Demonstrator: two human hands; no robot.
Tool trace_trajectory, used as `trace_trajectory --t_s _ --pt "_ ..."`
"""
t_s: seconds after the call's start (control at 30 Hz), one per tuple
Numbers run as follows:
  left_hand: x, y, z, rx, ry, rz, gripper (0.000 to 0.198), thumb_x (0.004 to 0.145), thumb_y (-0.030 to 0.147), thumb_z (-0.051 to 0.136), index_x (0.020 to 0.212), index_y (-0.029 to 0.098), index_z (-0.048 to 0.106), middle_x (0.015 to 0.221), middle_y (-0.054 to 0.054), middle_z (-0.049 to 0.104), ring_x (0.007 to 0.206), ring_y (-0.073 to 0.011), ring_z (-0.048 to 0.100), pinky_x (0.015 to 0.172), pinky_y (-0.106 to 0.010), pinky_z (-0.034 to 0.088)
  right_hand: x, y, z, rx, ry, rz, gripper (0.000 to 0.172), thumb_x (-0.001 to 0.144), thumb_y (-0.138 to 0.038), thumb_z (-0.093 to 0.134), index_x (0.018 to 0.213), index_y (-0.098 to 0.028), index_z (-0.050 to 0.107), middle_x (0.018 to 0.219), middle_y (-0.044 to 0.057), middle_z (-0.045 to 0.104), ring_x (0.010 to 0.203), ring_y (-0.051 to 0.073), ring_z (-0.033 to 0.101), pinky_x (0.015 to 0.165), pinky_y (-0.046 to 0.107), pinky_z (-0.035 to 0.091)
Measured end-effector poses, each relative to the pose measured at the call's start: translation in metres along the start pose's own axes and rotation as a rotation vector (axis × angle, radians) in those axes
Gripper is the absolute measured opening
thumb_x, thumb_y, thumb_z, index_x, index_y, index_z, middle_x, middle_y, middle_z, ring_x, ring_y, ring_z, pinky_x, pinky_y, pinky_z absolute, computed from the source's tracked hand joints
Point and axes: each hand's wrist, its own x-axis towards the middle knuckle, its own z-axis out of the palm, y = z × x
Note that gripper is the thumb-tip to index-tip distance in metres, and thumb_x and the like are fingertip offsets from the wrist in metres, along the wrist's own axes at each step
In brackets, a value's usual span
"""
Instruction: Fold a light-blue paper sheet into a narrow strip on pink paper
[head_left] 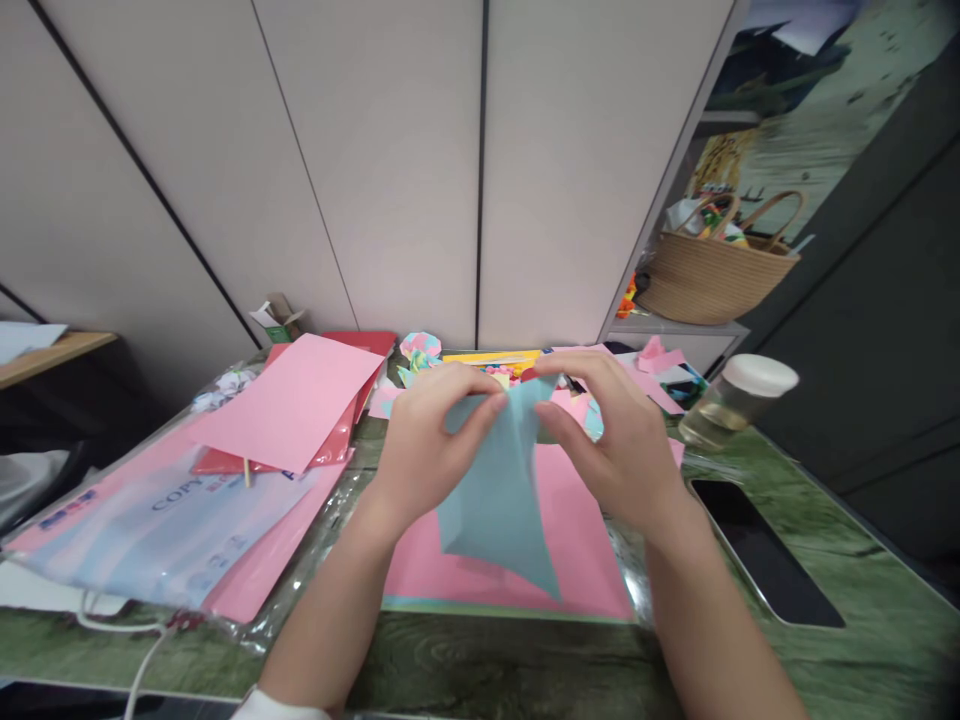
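Note:
A light blue sheet of paper (491, 500) hangs upright between my hands, bent by creases near its top edge. My left hand (439, 435) pinches that edge between thumb and forefinger. On the other side, my right hand (607, 430) grips the upper right corner between thumb and fingers. Below the blue sheet, a stack of pink paper (592, 550) lies flat on the table, partly covered by it. Behind my hands are folded paper flowers (421, 348) in pink, blue and green, and a yellow item (491, 360) partly hidden by my fingers.
On the left lie a pink sheet (300, 400) on red packets and a plastic copy-paper bag (172, 520). To the right are a phone (765, 550) and a white-lidded bottle (739, 400). A woven basket (720, 270) sits on a shelf; grey cabinet doors (405, 170) stand behind.

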Motion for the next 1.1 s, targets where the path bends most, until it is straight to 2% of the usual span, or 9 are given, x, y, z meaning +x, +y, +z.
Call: trace_trajectory --t_s 0.13,0.3,0.6,0.7,0.77,0.83,0.9,0.97,1.1 --pt "0.002 -0.008 0.001 0.043 0.181 -0.094 0.01 0.084 0.024 0.057 0.076 0.02 0.059 0.075 0.001 0.064 0.072 -0.013 0.06 0.068 -0.024 0.045 -0.003 -0.004 -0.002 -0.081 -0.066 0.075 0.034 0.083 -0.033 0.059 0.114 -0.022 0.051 0.129 0.008 0.053 0.122 0.024 0.045 0.099 0.04 0.035" --pt "0.002 -0.014 0.004 -0.001 0.28 -0.143 0.009 0.083 0.023 0.058 0.075 0.02 0.059 0.073 0.002 0.063 0.071 -0.0118 0.058 0.069 -0.023 0.045 -0.003 -0.002 0.004 -0.07 -0.18 0.183 0.008 0.084 -0.024 0.054 0.091 -0.024 0.058 0.094 -0.002 0.07 0.092 0.019 0.063 0.079 0.032 0.046" --pt "0.002 -0.017 0.006 -0.039 0.261 -0.196 0.011 0.084 0.026 0.056 0.076 0.02 0.059 0.073 0.001 0.062 0.071 -0.0132 0.058 0.068 -0.025 0.046 0.003 0.004 0.015 0.024 -0.076 0.148 0.009 0.083 -0.016 0.053 0.079 -0.023 0.058 0.079 -0.004 0.069 0.075 0.014 0.063 0.072 0.028 0.044" --pt "0.003 -0.017 0.005 0.043 0.261 -0.14 0.011 0.08 0.025 0.061 0.089 0.02 0.058 0.088 -0.002 0.061 0.086 -0.0164 0.058 0.079 -0.03 0.046 0.004 0.007 0.015 -0.024 -0.072 0.11 0.01 0.083 -0.014 0.052 0.078 -0.022 0.056 0.076 -0.003 0.067 0.072 0.014 0.061 0.076 0.03 0.043" --pt "0.004 -0.016 0.003 0.1 0.217 -0.077 0.03 0.074 0.022 0.065 0.103 0.021 0.056 0.102 -0.004 0.058 0.1 -0.0196 0.054 0.086 -0.033 0.044 0.004 0.009 0.014 -0.065 -0.102 0.061 0.011 0.084 -0.014 0.05 0.078 -0.022 0.055 0.075 -0.003 0.065 0.07 0.013 0.058 0.083 0.032 0.041" --pt "0.005 -0.014 0.001 0.104 0.091 -0.019 0.03 0.074 0.019 0.065 0.103 0.022 0.057 0.103 -0.004 0.06 0.101 -0.0195 0.053 0.087 -0.034 0.043 0.004 0.009 0.013 -0.128 -0.172 -0.005 0.012 0.087 -0.015 0.047 0.08 -0.021 0.054 0.075 -0.003 0.064 0.07 0.013 0.056 0.09 0.035 0.038" --pt "0.004 -0.012 -0.002 0.07 -0.069 0.009 0.012 0.076 0.016 0.061 0.087 0.021 0.061 0.089 0.0 0.064 0.088 -0.0155 0.057 0.081 -0.029 0.045 0.002 0.009 0.013 -0.217 -0.247 -0.059 0.014 0.09 -0.016 0.044 0.082 -0.02 0.055 0.076 -0.001 0.063 0.073 0.014 0.055 0.095 0.038 0.034" --pt "0.004 -0.01 -0.003 0.05 -0.182 0.012 0.009 0.076 0.011 0.058 0.074 0.02 0.06 0.074 0.003 0.064 0.073 -0.0116 0.057 0.071 -0.024 0.045 -0.001 0.009 0.013 -0.302 -0.284 -0.099 0.016 0.091 -0.016 0.042 0.085 -0.019 0.056 0.077 0.001 0.062 0.078 0.016 0.054 0.098 0.041 0.031" --pt "0.002 -0.006 0.0 0.068 -0.227 -0.005 0.013 0.071 0.007 0.056 0.068 0.019 0.057 0.065 0.005 0.061 0.063 -0.0091 0.054 0.064 -0.022 0.042 -0.005 0.009 0.015 -0.352 -0.256 -0.143 0.016 0.092 -0.02 0.042 0.086 -0.018 0.057 0.077 0.003 0.058 0.082 0.019 0.049 0.095 0.04 0.033"
